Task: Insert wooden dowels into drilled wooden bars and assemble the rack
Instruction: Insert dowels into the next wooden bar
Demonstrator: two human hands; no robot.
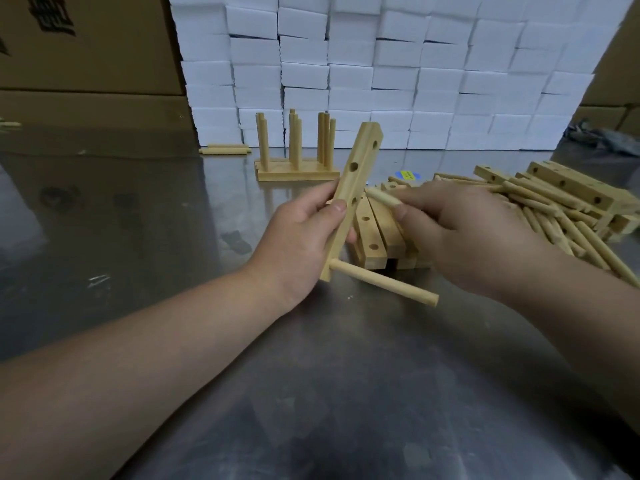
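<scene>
Left hand (299, 233) gripped bar (353, 199) — tilted, top leaning right, one dowel (382, 283) seated; right hand (450, 230) pinched loose dowel (382, 196) — tip toward bar.

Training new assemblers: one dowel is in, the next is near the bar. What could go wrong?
On the left hand, the thumb lies beside the hole in the bar that the dowel in the right hand points at: possible pinch. The bar is tilted in mid-air, so that dowel may enter crooked. The seated dowel could knock the table.
</scene>
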